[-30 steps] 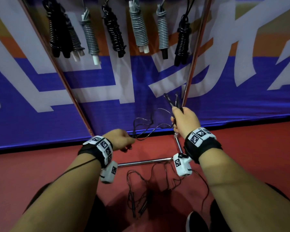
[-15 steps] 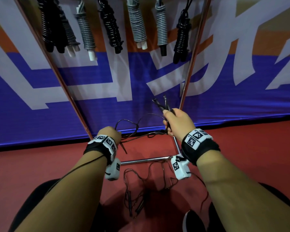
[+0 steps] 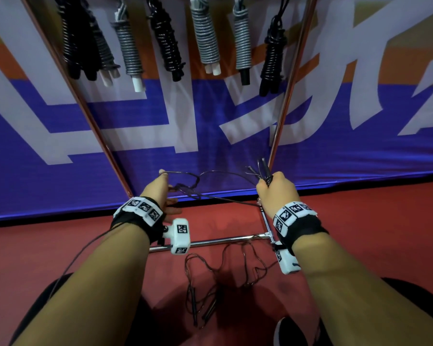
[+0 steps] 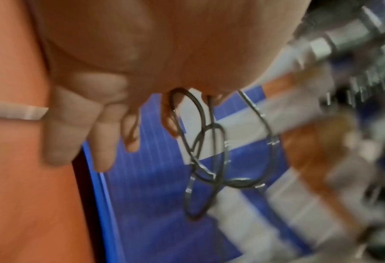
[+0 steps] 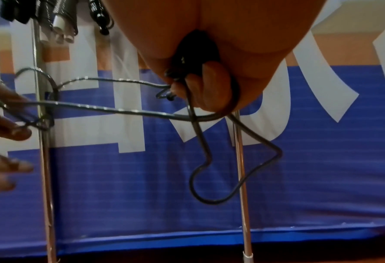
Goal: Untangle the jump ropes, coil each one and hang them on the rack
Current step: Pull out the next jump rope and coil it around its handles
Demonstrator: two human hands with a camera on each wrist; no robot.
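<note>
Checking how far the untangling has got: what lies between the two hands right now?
In the head view, thin black jump rope cord spans from left hand to right hand, with a knotted tangle of loops near the left.

A large banner (image 3: 360, 151) in blue, with big white shapes and an orange band on the top part, stands as the background. Below it lies the red floor (image 3: 385, 233). At the bottom edge, a dark shoe with a white rim (image 3: 289, 332) stands on this floor.
</note>
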